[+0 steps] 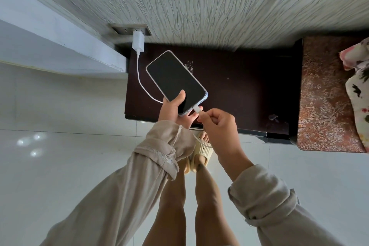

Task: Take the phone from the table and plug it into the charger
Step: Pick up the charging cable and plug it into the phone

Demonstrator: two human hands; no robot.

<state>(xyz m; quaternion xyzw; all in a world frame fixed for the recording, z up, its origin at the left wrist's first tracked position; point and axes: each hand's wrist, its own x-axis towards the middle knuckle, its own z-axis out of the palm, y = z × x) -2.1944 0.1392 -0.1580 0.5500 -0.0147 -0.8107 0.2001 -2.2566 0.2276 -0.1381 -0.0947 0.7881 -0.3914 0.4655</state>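
Note:
A phone (174, 80) with a dark screen and pale blue edge is held above the dark table (239, 90), gripped at its lower end by my left hand (172, 111). My right hand (218, 126) pinches the white cable plug (196, 109), whose tip sits at the phone's bottom port. The white cable (140, 82) curves up to a white charger block (138, 43) plugged into a wall socket (129, 29). Whether the plug is fully seated cannot be told.
A patterned brown cushion seat (327, 96) with a floral pillow (357, 78) stands to the right of the table. A textured pale wall (199, 2) is behind. White tiled floor (60, 156) lies below, with my legs and cream slippers (199, 152).

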